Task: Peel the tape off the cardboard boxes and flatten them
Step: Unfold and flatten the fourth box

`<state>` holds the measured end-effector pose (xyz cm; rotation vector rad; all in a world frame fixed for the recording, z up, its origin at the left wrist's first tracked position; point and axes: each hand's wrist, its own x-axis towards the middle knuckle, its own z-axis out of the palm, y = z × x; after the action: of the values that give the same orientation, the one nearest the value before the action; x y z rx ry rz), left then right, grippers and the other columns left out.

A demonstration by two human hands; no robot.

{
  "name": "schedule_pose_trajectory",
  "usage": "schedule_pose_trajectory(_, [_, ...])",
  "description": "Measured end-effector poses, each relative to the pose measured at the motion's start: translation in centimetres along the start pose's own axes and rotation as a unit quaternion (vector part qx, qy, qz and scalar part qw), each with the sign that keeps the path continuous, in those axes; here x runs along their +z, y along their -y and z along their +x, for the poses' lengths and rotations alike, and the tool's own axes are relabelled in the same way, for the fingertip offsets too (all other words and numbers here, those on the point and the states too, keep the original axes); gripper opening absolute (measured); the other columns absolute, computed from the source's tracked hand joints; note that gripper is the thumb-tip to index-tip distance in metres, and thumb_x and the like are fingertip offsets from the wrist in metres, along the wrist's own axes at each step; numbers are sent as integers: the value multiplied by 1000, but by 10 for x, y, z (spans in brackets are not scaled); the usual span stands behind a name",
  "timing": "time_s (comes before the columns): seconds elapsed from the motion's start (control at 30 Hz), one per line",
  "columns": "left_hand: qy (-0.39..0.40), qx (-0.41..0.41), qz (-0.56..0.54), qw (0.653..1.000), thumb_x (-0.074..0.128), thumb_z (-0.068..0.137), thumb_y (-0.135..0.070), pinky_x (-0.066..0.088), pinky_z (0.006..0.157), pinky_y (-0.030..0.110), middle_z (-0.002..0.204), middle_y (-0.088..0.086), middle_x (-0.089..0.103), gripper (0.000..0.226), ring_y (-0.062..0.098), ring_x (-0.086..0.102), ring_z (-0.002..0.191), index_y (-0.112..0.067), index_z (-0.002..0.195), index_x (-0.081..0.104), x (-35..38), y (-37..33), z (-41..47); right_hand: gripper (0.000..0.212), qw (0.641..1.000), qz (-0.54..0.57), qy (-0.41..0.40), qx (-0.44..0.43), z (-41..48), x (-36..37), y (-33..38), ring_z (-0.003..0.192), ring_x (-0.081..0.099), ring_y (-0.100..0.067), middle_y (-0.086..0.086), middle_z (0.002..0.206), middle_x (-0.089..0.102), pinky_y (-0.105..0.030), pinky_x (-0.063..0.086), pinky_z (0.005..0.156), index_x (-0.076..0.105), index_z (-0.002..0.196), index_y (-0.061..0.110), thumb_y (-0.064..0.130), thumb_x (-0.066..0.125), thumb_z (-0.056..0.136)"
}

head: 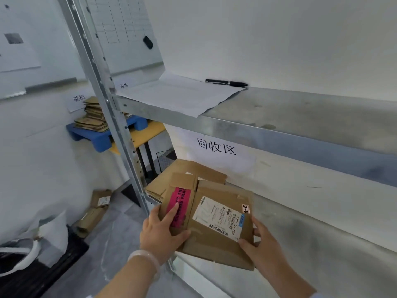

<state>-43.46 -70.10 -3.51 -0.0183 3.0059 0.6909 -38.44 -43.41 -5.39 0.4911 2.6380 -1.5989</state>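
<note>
A flattened brown cardboard box [217,244] with a white shipping label and a pink fragile sticker lies over the front edge of the lower metal shelf [322,229]. My left hand [160,231] grips its left edge, thumb on top and index finger stretched along the pink sticker. My right hand [261,241] holds the right edge, thumb on top near the label. Behind it, more flattened cardboard [189,171] is stacked on the same shelf.
The upper shelf [300,112] carries a sheet of paper [178,93] and a black pen [225,82]. A steel upright [111,108] stands left. More cardboard sits on a blue pallet [96,136] and on the floor [94,211]. A bagged bin [32,250] is bottom left.
</note>
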Motion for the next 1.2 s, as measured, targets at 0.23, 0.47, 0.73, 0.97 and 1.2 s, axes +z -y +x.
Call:
schedule_pose_trajectory(0.23, [35,8,111,993,39,80,-80,21,117,49,158,-2,-1,75,31,13,142,-59,145,9,-10,20,86,66,999,-26,-4,39,72,40,32,104,58,-9,12,118,61,-27,53,84,40,142,35,36,72,85])
schedule_pose_trajectory(0.47, [86,65,181,978,33,79,-82,23,116,53,158,-1,-2,76,33,14,141,-56,146,8,-11,38,182,76,994,-39,0,99,126,83,40,109,52,-9,8,132,55,-24,48,88,28,150,34,33,70,86])
schedule_pose_trajectory(0.73, [169,98,285,938,33,82,-78,38,106,47,161,5,-8,80,35,30,135,-49,149,3,-13,59,251,89,980,-144,-10,141,146,133,48,109,48,-11,6,128,42,-26,49,88,11,152,37,48,64,82])
schedule_pose_trajectory(0.97, [127,230,281,923,33,87,-73,27,113,43,160,-1,15,84,25,23,142,-24,153,14,2,70,264,90,945,-280,-13,166,139,136,59,115,50,-21,-1,131,40,-34,47,91,1,150,44,69,54,81])
schedule_pose_trajectory(1.2, [102,328,124,931,58,81,-57,19,118,41,153,-8,25,71,19,21,143,-36,143,29,-10,46,269,79,954,-252,-102,131,109,125,75,146,20,-18,13,161,11,-39,25,116,7,150,47,60,53,88])
